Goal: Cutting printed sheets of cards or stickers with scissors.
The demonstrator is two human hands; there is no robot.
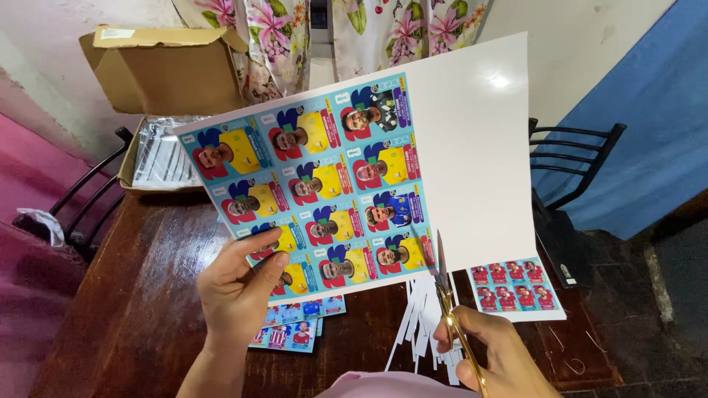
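Scissors [445, 284] in right hand [490, 354], fingers clenched in the gold handles, blades at near edge of the printed card sheet [332, 177]. Left hand [236, 291] grips the sheet's near-left corner, lifted above the wooden table [133, 295]. White paper strips [420, 324] lie beneath. Cut cards [295, 324] near left, another card sheet [516, 287] right. Cardboard box [162, 74] far left.

Table: you work over a dark brown wooden table [140, 295].
Chairs: black metal chairs, one left of your hands [92, 195], one right [571, 158].
Wall: pale plaster [582, 51] ahead; blue cloth [649, 125] to the right.
Curtains: floral curtains [369, 29] hang beyond your hands.
Box: open cardboard box [169, 70] at the table's far left.
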